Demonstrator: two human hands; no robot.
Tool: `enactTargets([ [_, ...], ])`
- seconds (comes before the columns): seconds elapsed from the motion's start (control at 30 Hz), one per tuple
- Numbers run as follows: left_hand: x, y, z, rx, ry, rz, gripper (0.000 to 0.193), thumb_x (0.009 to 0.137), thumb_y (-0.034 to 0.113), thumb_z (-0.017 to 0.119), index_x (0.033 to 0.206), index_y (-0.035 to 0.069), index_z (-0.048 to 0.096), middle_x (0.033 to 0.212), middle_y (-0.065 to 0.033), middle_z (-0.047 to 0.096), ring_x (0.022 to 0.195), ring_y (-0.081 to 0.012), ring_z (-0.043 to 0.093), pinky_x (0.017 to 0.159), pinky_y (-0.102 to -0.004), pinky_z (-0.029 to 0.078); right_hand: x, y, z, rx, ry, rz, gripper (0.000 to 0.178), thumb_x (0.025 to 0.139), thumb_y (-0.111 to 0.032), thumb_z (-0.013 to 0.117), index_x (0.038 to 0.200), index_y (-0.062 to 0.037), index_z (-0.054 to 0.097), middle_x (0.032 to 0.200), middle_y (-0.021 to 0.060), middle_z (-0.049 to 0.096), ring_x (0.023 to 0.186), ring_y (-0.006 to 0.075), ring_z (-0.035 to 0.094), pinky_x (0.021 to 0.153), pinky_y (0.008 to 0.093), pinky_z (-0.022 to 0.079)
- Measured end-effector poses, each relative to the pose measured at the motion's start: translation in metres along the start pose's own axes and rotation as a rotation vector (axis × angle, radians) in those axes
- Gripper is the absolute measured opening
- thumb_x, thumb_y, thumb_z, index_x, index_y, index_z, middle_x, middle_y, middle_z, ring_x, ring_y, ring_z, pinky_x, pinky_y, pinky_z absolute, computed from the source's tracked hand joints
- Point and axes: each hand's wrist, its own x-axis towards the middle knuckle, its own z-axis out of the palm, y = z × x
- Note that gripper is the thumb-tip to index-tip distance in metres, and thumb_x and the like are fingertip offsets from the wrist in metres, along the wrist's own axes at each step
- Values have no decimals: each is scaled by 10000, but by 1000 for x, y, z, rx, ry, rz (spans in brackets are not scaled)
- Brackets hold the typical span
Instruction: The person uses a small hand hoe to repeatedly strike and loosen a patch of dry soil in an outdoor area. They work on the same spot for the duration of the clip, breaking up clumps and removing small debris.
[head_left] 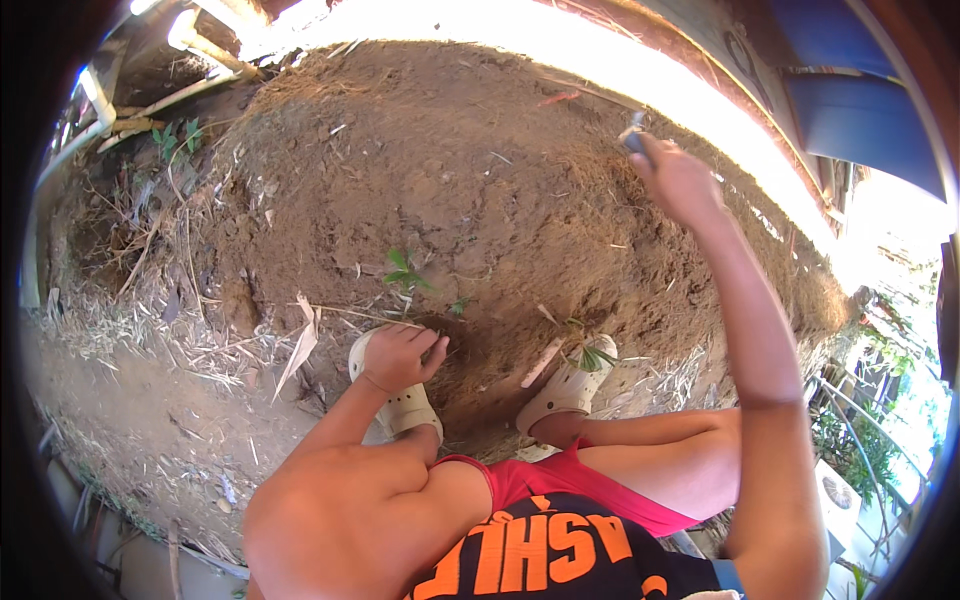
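My right hand [682, 182] is raised at the upper right, closed around the dark handle of a small hand tool [634, 140]. A bit of metal shows at the tool's top, but its working end is too blurred and bright to make out. Low over my left clog [408, 408] hangs my left hand [400, 356], its fingers loosely bent and the thumb apart, with nothing visible in it. A small green plant [405, 272] grows from the brown soil [470, 180] just beyond that hand. Pulled-looking green leaves [592, 357] lie against my right clog [565, 388].
A dry, pale leaf [300, 345] and a thin stalk lie left of my left hand. Pale poles [95, 100] stand at the upper left. Dry litter [130, 325] covers the left ground. A bright strip borders the soil at the top, below a blue panel [860, 120].
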Motion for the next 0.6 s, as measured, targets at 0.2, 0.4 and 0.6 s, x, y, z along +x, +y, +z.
enactTargets([
  [0.2,3,-1,-3,-6,-86,9,280,966,268,831,774,145,669,690,-30,668,655,-258,697,629,-407,561,10,77,-29,-332,218,-112,397,1230,-317,461,1558,-120,565,1216,176,794,1039,304,808,901,466,676],
  [0.4,7,-2,-2,-33,-96,-9,292,962,271,832,756,151,664,681,-27,664,652,-256,688,616,-404,551,53,43,-12,-278,84,-38,470,1232,-385,444,1563,-72,561,1174,196,773,1000,371,802,889,534,668],
  [0.6,11,-7,-8,-87,-153,-14,296,955,262,833,744,157,653,678,-21,645,652,-243,671,568,-396,527,83,36,6,-271,-13,-37,499,1239,-412,419,1553,-66,595,1155,200,788,1001,348,816,889,528,677],
])
